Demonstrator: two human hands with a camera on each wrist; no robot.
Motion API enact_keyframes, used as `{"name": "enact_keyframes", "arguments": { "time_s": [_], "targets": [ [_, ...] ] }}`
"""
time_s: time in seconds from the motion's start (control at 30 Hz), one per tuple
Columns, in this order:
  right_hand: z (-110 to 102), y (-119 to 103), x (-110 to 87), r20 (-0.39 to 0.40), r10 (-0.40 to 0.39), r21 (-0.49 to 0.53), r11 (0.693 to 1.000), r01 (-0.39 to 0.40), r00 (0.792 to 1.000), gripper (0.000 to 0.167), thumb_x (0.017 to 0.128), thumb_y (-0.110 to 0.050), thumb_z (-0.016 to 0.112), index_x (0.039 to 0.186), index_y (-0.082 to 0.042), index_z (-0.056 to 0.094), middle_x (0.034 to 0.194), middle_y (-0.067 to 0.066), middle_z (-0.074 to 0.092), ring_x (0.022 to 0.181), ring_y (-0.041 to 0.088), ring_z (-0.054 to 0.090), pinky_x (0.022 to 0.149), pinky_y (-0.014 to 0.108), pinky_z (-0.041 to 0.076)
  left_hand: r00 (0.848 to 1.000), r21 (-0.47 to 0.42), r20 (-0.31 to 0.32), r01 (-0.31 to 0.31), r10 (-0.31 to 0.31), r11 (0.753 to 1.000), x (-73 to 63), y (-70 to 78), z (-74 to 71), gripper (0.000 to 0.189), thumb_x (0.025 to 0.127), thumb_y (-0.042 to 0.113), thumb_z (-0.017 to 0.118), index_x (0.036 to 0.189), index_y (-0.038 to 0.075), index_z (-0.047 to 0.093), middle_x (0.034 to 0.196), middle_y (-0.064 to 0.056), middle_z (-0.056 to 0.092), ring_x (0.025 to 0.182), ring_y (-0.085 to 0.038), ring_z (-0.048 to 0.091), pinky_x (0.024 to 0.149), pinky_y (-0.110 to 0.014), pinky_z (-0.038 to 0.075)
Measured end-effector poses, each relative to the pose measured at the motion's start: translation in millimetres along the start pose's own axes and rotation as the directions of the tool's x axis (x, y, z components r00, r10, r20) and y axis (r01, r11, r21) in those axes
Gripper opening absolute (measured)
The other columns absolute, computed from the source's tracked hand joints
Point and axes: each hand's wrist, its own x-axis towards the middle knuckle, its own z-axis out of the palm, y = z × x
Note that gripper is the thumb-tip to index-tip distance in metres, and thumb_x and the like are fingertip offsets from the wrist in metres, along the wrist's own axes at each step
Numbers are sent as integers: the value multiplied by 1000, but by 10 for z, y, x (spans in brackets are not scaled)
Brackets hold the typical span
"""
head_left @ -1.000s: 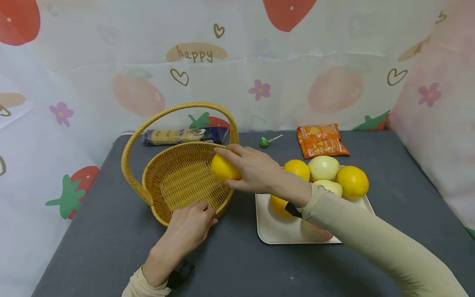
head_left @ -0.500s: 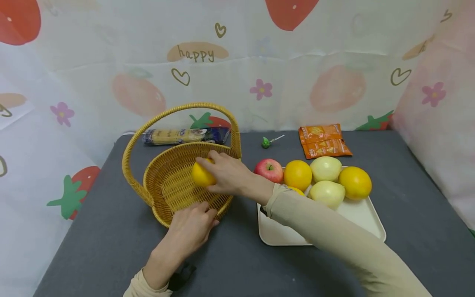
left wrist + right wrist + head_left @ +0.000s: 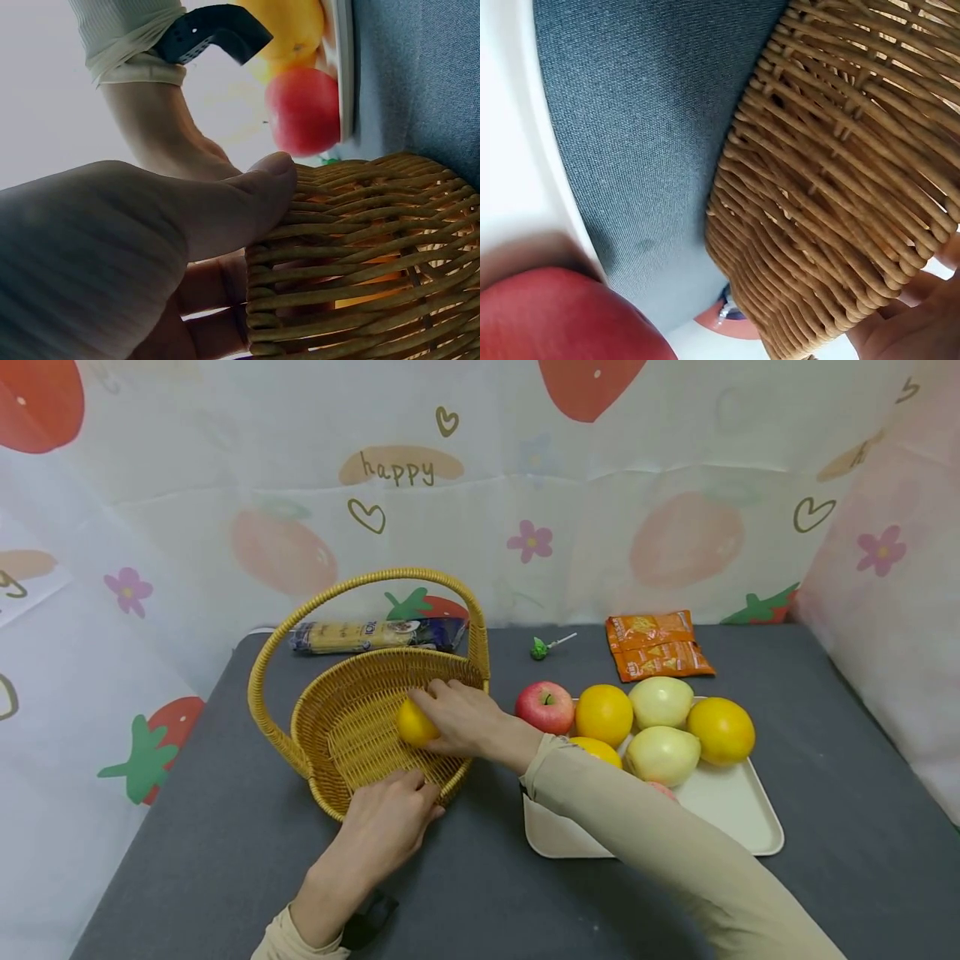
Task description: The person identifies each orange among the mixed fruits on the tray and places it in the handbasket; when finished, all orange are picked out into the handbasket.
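My right hand (image 3: 465,718) holds an orange (image 3: 412,724) down inside a wicker basket (image 3: 352,718) with a tall arched handle. Its fingers lie over the top and right side of the fruit. In the right wrist view the basket's woven side (image 3: 825,180) hides most of that hand. At the front rim, my left hand (image 3: 390,818) grips the basket. The left wrist view shows the thumb (image 3: 262,187) outside the rim and the fingers on the other side of the weave. The orange shows only faintly through gaps there.
Right of the basket, a white tray (image 3: 738,818) bears a red apple (image 3: 545,707), several oranges (image 3: 603,715) and pale yellow-green oval fruits (image 3: 663,755); my right sleeve crosses it. Behind lie a noodle packet (image 3: 367,635), a green lollipop (image 3: 539,648) and an orange snack bag (image 3: 658,645).
My right hand has carried the orange leftward from the basket's right edge and lowered it inside. The apple behind the forearm has come into view. My left hand stays on the rim.
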Motion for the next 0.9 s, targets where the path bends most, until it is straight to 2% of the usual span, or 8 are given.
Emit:
{"name": "enact_keyframes", "arguments": {
  "time_s": [0.13,0.2,0.37,0.47,0.6,0.9],
  "targets": [
    [18,-10,12,-17,28,-24,999,-28,999,63,90,-42,66,142,-15,45,126,13,57,100,27,63,86,37,56,1000,3,-4,0,0,1000,-6,-2,3,19,82,28,78,74,15,67,64,2,48,56,-13,50,44,-26,39],
    [20,-15,14,-41,27,-55,998,-29,999,61,91,-41,65,143,-16,46,127,13,58,102,28,63,88,37,55,1000,2,-1,2,-2,1000,-8,-2,1,19,82,28,78,74,15,67,64,2,48,56,-13,50,44,-26,39],
    [8,-22,12,-145,1,-136,990,-21,989,44,94,-31,63,136,-19,54,128,13,59,110,30,61,94,41,53,1000,-2,12,8,-8,1000,-9,0,-5,17,82,28,78,76,15,69,64,2,49,56,-12,50,44,-26,38],
    [1,-22,5,-177,-3,-178,984,-29,984,33,96,-26,61,128,-18,61,123,11,61,108,29,60,95,41,52,1000,-1,16,11,-11,1000,-7,0,-2,17,82,29,78,75,16,68,64,2,48,55,-13,49,43,-26,37],
    [3,-15,-1,-185,-4,-215,976,-37,983,28,97,-24,58,124,-18,63,119,10,62,104,27,60,92,40,53,1000,-3,18,13,-13,1000,-2,-1,4,18,82,29,78,74,16,67,64,2,48,56,-13,50,43,-26,38],
    [-10,-6,3,-175,-4,-236,971,-38,985,29,97,-25,59,125,-17,61,120,10,62,105,27,61,91,39,53,1000,8,26,12,-13,1000,-6,3,-14,19,82,29,78,74,16,67,65,2,49,56,-12,50,44,-26,39]
  ]
}}
